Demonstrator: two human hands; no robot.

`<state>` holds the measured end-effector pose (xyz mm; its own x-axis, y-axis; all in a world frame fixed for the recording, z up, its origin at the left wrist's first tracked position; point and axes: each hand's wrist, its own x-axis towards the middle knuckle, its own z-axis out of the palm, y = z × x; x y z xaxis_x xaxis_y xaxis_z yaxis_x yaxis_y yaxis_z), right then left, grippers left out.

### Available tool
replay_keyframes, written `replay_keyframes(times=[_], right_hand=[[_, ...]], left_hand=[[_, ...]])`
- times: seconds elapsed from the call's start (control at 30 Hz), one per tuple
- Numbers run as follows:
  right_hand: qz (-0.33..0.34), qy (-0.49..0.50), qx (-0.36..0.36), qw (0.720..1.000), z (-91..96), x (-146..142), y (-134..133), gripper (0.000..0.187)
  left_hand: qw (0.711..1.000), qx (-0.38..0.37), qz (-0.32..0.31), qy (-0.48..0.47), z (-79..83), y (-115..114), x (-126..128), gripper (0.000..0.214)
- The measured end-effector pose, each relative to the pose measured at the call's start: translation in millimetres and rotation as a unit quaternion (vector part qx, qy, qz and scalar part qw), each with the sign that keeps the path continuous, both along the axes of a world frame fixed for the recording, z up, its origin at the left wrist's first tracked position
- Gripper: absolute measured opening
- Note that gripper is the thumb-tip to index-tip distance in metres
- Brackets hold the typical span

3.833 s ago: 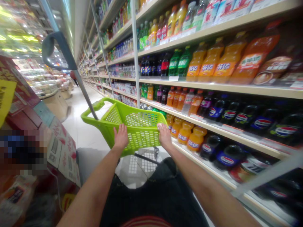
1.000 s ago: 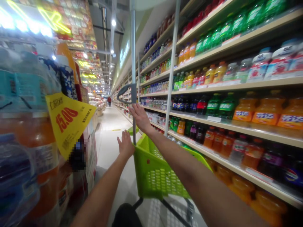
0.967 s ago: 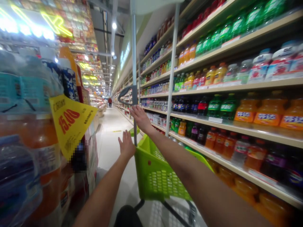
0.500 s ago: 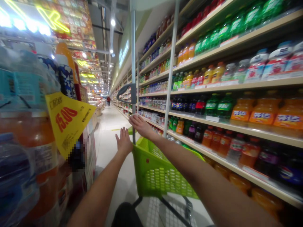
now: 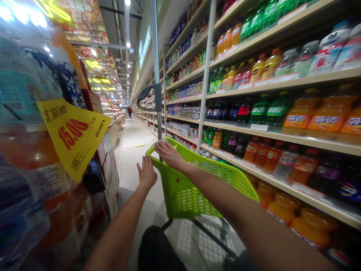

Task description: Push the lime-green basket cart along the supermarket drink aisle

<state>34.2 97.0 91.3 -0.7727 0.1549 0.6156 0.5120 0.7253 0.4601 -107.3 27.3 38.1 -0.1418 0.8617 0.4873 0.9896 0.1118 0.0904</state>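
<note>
A bright green shopping cart basket (image 5: 194, 195) stands right in front of me. My right hand (image 5: 170, 155) lies over the basket's near left corner, at the foot of a grey pole (image 5: 155, 49). Its fingers press down on a thin white piece that looks like a wipe (image 5: 159, 142), mostly hidden by them. My left hand (image 5: 147, 172) is just left of the same corner, fingers stretched out and spread, fingertips at the green rim. It holds nothing that I can see. On the pole above both hands sits a dark grey loop handle (image 5: 149, 98).
Shelves of drink bottles (image 5: 270, 111) line the right side. Stacked bottles with a yellow price sign (image 5: 75, 135) crowd the left. Between them a pale aisle floor (image 5: 132, 141) runs ahead to a distant person (image 5: 129, 111).
The cart's rim now appears higher in view. My right hand, with the white piece, has come down the pole to the basket corner. My left hand's fingertips have reached the rim.
</note>
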Motion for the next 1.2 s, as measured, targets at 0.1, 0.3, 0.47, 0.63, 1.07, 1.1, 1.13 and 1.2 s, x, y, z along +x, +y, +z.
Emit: replay_keyframes(times=[0.1,0.3,0.47,0.63,1.07,1.1,1.13,1.2], right_hand=[[-0.006,-0.003,-0.008,1.000,-3.7,-1,-3,0.049],[-0.041,0.051,-0.017,0.998,17.7,-9,-7,0.051],[-0.038,0.023,-0.015,0.999,-18.5,-11,-8,0.044],[-0.022,0.000,-0.009,1.000,-57.9,-7,-12,0.041],[-0.045,0.056,-0.065,0.995,-32.6,-12,-10,0.048],[-0.047,0.048,-0.071,0.995,-44.9,-11,-11,0.047],[-0.049,0.040,-0.077,0.995,-58.1,-10,-13,0.046],[-0.052,0.026,-0.088,0.994,-84.5,-10,-18,0.046]], left_hand=[[1.000,-0.012,0.006,-0.003,-6.7,-2,-3,0.078],[1.000,-0.002,0.000,-0.007,-7.8,-3,0,0.077],[1.000,-0.015,-0.006,-0.005,-18.5,-7,3,0.077],[1.000,-0.017,-0.011,-0.001,-18.6,-8,3,0.077],[1.000,-0.010,-0.018,0.005,-16.5,-11,11,0.076],[1.000,-0.012,-0.017,0.008,-19.2,-12,11,0.076],[1.000,-0.014,-0.017,0.010,-22.0,-13,10,0.076],[0.999,-0.024,-0.016,0.014,-27.6,-16,9,0.076]])
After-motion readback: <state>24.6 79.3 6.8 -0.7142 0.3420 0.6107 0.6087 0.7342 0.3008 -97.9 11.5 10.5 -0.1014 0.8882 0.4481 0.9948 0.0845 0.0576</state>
